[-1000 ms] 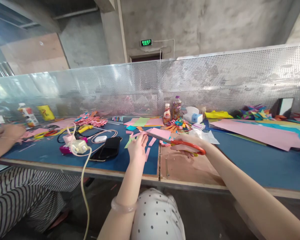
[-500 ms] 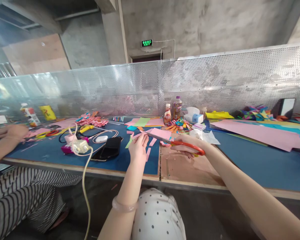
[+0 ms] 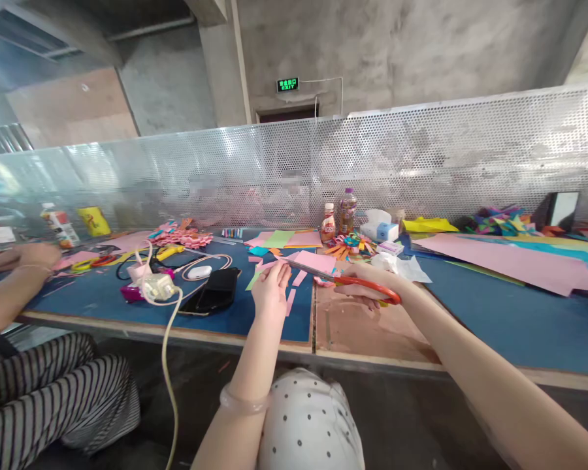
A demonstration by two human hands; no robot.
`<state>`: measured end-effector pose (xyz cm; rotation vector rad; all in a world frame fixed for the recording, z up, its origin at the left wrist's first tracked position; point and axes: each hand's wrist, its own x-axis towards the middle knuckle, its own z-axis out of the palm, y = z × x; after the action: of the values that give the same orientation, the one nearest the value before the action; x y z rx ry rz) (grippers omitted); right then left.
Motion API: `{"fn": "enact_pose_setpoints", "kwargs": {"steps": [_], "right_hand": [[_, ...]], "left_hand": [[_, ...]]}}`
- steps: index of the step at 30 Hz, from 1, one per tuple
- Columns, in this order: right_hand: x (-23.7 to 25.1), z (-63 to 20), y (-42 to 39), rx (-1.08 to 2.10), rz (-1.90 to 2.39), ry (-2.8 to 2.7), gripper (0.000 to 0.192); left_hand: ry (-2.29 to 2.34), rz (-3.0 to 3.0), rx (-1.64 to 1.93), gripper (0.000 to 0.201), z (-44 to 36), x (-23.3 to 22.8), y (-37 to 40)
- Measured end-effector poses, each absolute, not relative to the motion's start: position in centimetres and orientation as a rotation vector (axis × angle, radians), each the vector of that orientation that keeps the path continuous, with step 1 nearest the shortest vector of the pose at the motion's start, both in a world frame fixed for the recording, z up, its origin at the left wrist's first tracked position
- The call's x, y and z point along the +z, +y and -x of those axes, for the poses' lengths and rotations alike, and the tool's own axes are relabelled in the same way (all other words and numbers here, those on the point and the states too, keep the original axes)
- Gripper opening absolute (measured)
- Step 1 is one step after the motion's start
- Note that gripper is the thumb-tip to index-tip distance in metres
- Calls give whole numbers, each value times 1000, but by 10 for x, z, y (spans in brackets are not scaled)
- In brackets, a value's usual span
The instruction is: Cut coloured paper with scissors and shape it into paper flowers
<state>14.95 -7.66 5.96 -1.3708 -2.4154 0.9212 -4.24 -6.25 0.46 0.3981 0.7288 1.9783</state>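
My right hand (image 3: 370, 281) is closed round the orange handles of a pair of scissors (image 3: 367, 283), whose blades point left toward my other hand. With its fingers pinched together, my left hand (image 3: 272, 287) holds a small piece of pink paper (image 3: 277, 259) at the blade tips; the fingers partly hide it. Behind the blades lies a larger pink sheet (image 3: 316, 261). Cut pink strips (image 3: 291, 302) are scattered on the blue mat just right of my left hand, and a green strip (image 3: 251, 281) lies on its left.
A black phone (image 3: 218, 290), a charger with cables (image 3: 157, 286) and a white earphone case (image 3: 199, 272) are left of my hands. Bottles (image 3: 328, 223), tissues (image 3: 379, 226) and paper flowers stand behind. Large pink paper (image 3: 509, 261) lies right. A person's hands (image 3: 36, 258) are far left.
My hands and the scissors hold almost the same place. At the far left, the neighbouring person's arm and striped-trousered legs have shifted.
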Motion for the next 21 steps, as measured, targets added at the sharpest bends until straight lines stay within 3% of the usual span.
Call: {"fn": "enact_pose_setpoints", "kwargs": {"steps": [21], "right_hand": [[50, -154, -67, 892, 1361, -2433, 35]], "left_hand": [[720, -400, 1976, 14, 43, 4, -62]]}}
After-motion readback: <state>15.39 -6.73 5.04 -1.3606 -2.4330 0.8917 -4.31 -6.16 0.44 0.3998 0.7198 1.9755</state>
